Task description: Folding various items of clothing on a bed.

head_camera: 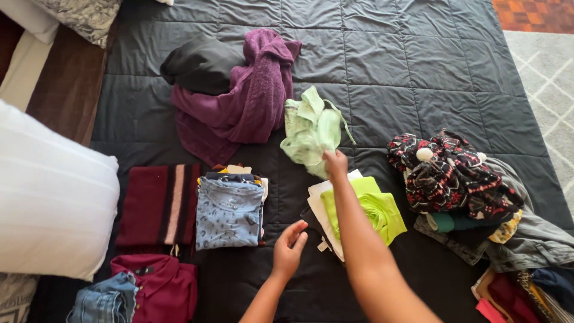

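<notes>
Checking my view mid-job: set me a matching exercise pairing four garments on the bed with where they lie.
Things:
1. pale green garment
2. purple robe
3. lime green top
4. blue patterned shirt

Places:
A. on a folded stack, left of the left hand
B. gripped by the right hand
C. beside a black garment
D. on white folded cloth, under the right forearm

Pairs: 1-B, 2-C, 3-D, 4-A

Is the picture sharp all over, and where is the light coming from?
Head view: mostly sharp; daylight falls brightest on the white pillow at the left, nearly washing it out. The right hand gripping the pale green garment looks slightly soft; the dark quilt shows no glare.
</notes>
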